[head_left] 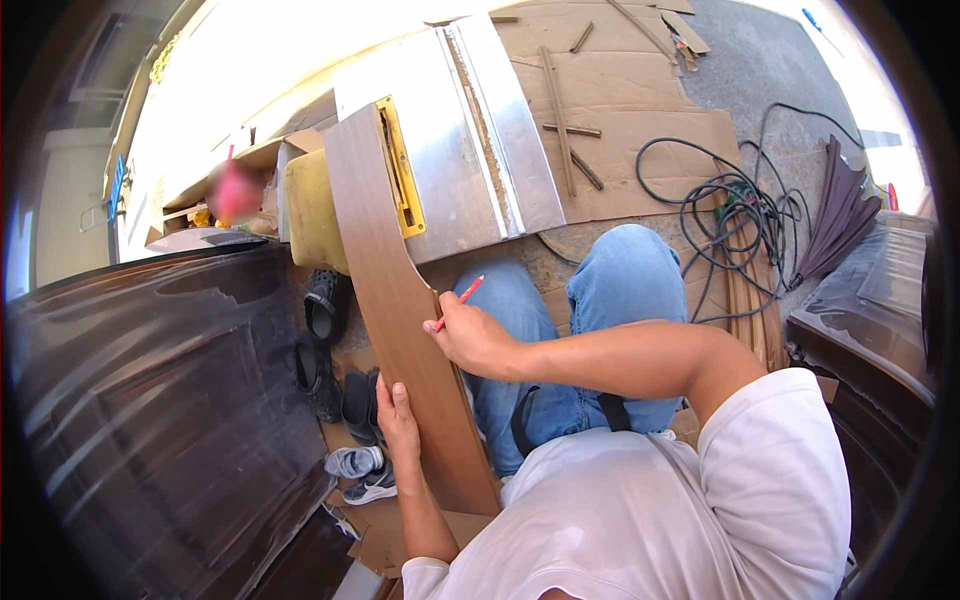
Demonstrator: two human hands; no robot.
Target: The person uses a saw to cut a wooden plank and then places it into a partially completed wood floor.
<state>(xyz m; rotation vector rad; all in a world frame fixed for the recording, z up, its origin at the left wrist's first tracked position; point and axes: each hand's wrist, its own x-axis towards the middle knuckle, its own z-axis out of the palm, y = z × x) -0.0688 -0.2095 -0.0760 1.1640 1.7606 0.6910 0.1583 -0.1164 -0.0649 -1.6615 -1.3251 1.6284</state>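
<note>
A long, narrow wooden board (400, 300) with a smooth brown wood-grain face runs from the person's lap up and away, its far end lying across the flat, dull grey metal top of a table saw (450, 150), beside the saw's yellow insert plate (400, 170). The board's face is even in colour and unmarked as far as can be seen, its edges straight apart from the bend the lens gives them, its near end squarely cut and resting by the person's blue denim jeans (610, 290). The left hand (398, 420) clasps the board's left edge low down, fingers wrapped over the edge with the thumb lying on the face, forearm rising from the lower edge of the view. The right hand (470, 335) is closed around a red pencil (458, 302), gripped between thumb and fingers, its tip touching the board's right edge about halfway along; the right arm is bent sharply at the elbow and reaches across the body from a white short sleeve (770, 460). Flattened brown cardboard (620, 90) with thin wood strips (558, 110) covers the ground beyond the saw, a tangle of black cable (740, 210) lies to the right, dark sandals and grey shoes (340, 400) sit left of the board, and a dark glossy panelled door (150, 400) fills the left side
</note>
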